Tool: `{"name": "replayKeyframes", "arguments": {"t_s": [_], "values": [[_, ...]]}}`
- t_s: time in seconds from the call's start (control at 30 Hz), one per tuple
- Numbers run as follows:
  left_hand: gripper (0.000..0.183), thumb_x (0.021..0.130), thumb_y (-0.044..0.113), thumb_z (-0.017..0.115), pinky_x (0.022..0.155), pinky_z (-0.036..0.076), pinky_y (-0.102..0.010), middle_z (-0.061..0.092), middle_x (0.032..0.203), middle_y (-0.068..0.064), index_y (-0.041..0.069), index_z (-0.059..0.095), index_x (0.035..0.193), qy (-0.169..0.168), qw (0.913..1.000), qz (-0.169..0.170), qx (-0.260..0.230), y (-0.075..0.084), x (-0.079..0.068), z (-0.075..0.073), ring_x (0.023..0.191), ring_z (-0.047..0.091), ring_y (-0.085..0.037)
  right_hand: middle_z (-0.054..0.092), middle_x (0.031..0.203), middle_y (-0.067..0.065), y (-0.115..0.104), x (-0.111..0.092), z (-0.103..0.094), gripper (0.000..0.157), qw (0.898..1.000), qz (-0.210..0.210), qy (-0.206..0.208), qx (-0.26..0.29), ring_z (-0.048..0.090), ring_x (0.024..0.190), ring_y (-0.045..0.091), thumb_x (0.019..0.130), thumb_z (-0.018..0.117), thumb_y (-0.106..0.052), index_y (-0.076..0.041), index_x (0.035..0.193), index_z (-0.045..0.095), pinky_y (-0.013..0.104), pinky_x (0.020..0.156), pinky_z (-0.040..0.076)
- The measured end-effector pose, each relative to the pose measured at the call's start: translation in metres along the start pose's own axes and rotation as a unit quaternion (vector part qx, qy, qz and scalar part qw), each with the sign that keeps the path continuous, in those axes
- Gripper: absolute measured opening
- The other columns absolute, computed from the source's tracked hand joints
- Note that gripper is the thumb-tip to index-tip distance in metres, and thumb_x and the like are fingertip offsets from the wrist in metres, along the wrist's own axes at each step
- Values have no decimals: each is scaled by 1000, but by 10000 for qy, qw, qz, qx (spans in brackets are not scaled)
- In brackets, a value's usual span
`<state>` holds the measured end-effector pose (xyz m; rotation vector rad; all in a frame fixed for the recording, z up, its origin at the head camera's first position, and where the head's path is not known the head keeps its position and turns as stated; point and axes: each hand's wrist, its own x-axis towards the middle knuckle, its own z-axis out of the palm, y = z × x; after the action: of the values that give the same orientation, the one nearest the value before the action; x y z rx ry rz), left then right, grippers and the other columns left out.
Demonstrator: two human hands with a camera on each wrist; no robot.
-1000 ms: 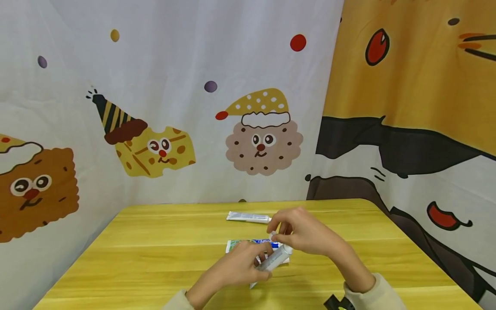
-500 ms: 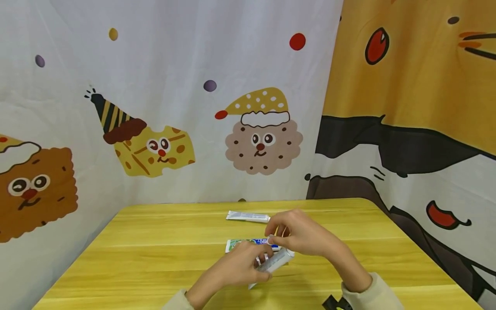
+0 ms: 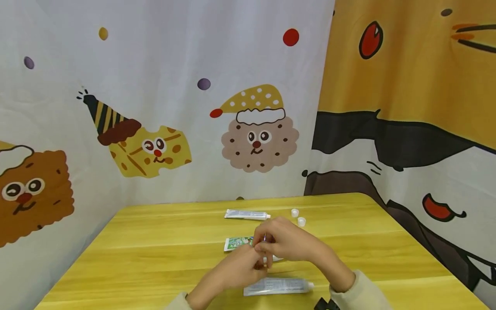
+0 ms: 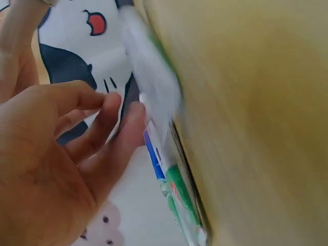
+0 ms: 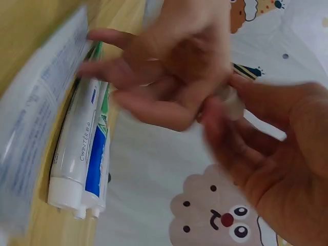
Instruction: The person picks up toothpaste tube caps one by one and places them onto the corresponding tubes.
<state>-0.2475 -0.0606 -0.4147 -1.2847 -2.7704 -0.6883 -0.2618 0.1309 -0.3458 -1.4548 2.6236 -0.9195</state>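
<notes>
A white toothpaste tube (image 3: 277,285) lies uncapped on the table just in front of my left hand (image 3: 242,267). In the left wrist view this tube (image 4: 154,72) is blurred beside the fingers, which are loosely bent and hold nothing. My right hand (image 3: 288,241) pinches a small white cap (image 5: 233,105) between thumb and fingers, right by the left hand. Behind the hands lie a green-and-blue toothpaste tube (image 3: 237,243) and a white tube (image 5: 74,143) marked CWINTER, partly hidden in the head view.
Another toothpaste tube (image 3: 247,215) lies farther back on the wooden table (image 3: 162,249). Two white caps, a rear cap (image 3: 295,212) and a nearer cap (image 3: 301,221), sit to its right. A printed curtain (image 3: 174,56) hangs behind the table.
My left hand has let go of the toothpaste tube, which now lies on the table. My right hand has moved left with the cap, and two caps behind it have come into view.
</notes>
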Motion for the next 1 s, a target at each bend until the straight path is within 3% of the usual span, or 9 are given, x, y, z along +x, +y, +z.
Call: {"name": "replayKeyframes", "arguments": {"t_s": [0.1, 0.2, 0.23, 0.4, 0.53, 0.77, 1.0], "values": [[12, 88, 13, 72, 54, 35, -10, 55, 54, 14, 14, 70, 76, 148, 9997, -115, -153, 1, -1, -8, 48, 36, 10, 75, 85, -5, -2, 1, 0, 18, 9996, 19, 150, 237, 68, 68, 0, 94, 69, 0, -15, 88, 76, 19, 62, 54], [12, 87, 19, 75, 59, 41, -11, 66, 63, 16, 19, 72, 75, 147, 9996, -195, -105, 1, -2, -15, 56, 50, 10, 75, 86, -4, -4, -1, -5, 17, 9992, 81, 258, 289, 67, 69, 3, 94, 70, -1, -15, 88, 76, 21, 62, 55], [7, 88, 21, 76, 64, 45, -12, 70, 71, 17, 23, 73, 82, 129, 9997, -200, -92, 1, -1, -15, 62, 55, 9, 74, 85, -4, -4, -1, -7, 17, 9991, 162, 271, 285, 67, 69, 3, 94, 70, -1, -16, 88, 76, 22, 61, 55], [16, 90, 37, 78, 65, 47, -13, 72, 80, 17, 23, 74, 97, -257, 9992, -310, 1, 3, 1, -8, 72, 59, 9, 74, 81, -6, 4, -7, -16, 16, 9969, 678, 243, 308, 67, 70, 4, 92, 74, -4, -19, 86, 75, 23, 63, 55], [27, 86, 49, 78, 63, 45, -15, 69, 76, 20, 24, 76, 98, -478, 9967, -530, 384, 12, 2, 0, 70, 57, 9, 74, 79, -7, 9, -10, -21, 9, 9962, 771, 188, 362, 69, 69, 6, 91, 77, -10, -18, 86, 75, 24, 62, 56], [29, 78, 59, 81, 63, 45, -20, 69, 81, 22, 31, 78, 87, -931, 9844, -982, 1125, 34, 14, 11, 72, 58, 3, 73, 78, -5, 14, -13, -25, 8, 9946, 830, 186, 594, 67, 60, 4, 92, 76, -9, -15, 87, 75, 27, 57, 57], [36, 75, 45, 87, 57, 39, -23, 52, 64, 13, 22, 60, 65, -1388, 9775, -1074, 1167, 50, 28, 17, 62, 47, -5, 71, 76, -2, 17, -19, -32, 11, 9930, 1000, 235, 588, 65, 61, 7, 91, 73, -3, -14, 93, 75, 26, 55, 53]]}}
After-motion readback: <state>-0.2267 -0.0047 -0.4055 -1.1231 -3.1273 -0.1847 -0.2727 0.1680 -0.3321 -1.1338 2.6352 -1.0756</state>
